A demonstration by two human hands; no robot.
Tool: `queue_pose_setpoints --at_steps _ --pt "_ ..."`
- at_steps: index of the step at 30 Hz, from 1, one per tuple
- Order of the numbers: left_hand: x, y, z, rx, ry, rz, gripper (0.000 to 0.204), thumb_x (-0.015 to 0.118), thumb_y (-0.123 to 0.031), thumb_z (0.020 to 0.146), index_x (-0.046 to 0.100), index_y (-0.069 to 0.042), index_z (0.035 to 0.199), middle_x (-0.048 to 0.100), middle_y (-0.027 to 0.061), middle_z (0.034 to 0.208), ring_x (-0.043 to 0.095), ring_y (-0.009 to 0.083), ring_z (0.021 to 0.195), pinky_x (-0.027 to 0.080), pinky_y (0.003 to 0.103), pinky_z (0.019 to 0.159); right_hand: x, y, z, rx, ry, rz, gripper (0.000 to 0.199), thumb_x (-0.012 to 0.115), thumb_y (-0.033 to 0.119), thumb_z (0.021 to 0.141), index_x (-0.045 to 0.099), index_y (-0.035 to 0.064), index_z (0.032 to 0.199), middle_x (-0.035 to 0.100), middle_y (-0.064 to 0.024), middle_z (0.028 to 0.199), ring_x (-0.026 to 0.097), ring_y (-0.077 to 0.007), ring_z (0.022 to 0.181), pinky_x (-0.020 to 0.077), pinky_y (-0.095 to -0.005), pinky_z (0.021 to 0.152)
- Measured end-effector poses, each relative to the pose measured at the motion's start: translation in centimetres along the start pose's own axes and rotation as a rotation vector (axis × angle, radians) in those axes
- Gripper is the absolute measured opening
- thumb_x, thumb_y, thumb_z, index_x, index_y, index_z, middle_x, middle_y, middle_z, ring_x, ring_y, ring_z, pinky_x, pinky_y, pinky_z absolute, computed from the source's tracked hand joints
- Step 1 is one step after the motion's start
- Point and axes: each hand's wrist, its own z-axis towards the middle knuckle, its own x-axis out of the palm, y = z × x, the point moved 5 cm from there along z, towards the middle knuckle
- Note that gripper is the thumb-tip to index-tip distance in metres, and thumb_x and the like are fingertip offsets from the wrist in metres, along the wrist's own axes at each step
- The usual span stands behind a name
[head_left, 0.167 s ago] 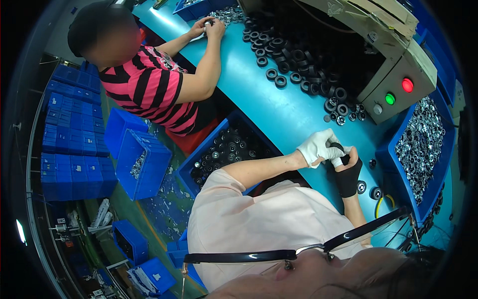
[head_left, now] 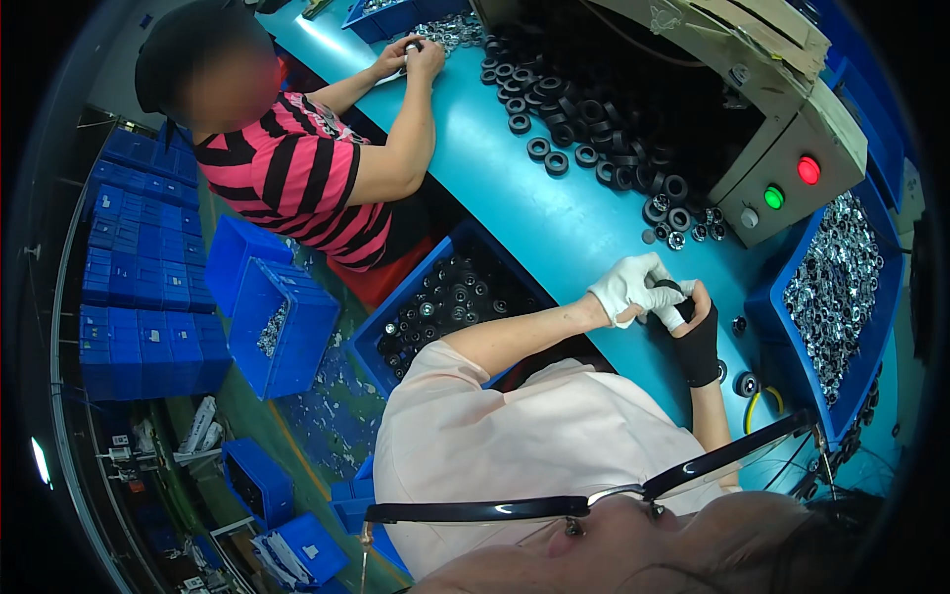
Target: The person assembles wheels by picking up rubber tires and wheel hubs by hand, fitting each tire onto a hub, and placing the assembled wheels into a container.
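Head view: the teal counter (head_left: 554, 213) runs from the top left down to the lower right. A grey control box (head_left: 792, 168) with a red and a green button stands on its far side, and I place everything else from that box. Left of the box and behind it spreads a heap of black rings (head_left: 584, 109). Right of the box and lower sits a blue bin of shiny metal rings (head_left: 836, 287). Below the box and to its left, under the counter's near edge, stands a blue bin of dark parts (head_left: 445, 297). Far to the left of the box a co-worker in a pink and black striped shirt (head_left: 297, 178) has both hands at the counter's far end. Just below the box the left hand (head_left: 633, 287), in a white glove, and the right hand (head_left: 693, 332), in a black fingerless glove, meet, both closed around one small dark ring (head_left: 671, 287), mostly hidden between them
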Motion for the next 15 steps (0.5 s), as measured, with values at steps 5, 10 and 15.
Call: queue_pose_setpoints --at_steps 5,10,15 --pt "-0.3 0.8 0.6 0.000 0.031 -0.150 0.032 0.068 -0.012 0.083 0.055 0.008 0.104 0.065 0.0135 0.086 0.063 0.0161 0.067 0.051 0.026 0.051 0.0 0.4 0.0 0.096 0.075 0.139 0.021 0.068 0.009 0.079 0.055 0.0002 0.092 0.062 -0.0061 0.081 0.059 -0.0125 0.073 0.0467 -0.0259 0.066" --pt "0.5 0.6 0.5 0.239 0.048 -0.183 0.033 0.068 -0.010 0.082 0.054 0.007 0.107 0.064 0.0130 0.088 0.062 0.0141 0.068 0.051 0.024 0.059 0.1 1.1 -0.3 0.007 -0.001 0.079 0.024 0.065 0.005 0.080 0.055 -0.0004 0.101 0.063 -0.0069 0.087 0.060 -0.0134 0.079 0.0485 -0.0271 0.072" --pt "0.4 0.4 0.4 0.095 -0.010 0.018 0.026 0.067 -0.009 0.082 0.055 0.005 0.100 0.065 0.0099 0.082 0.061 0.0138 0.068 0.049 0.025 0.059 0.1 0.8 -0.7 0.017 0.031 0.111 0.028 0.061 0.002 0.081 0.055 -0.0006 0.108 0.063 -0.0084 0.092 0.060 -0.0142 0.082 0.0477 -0.0269 0.076"
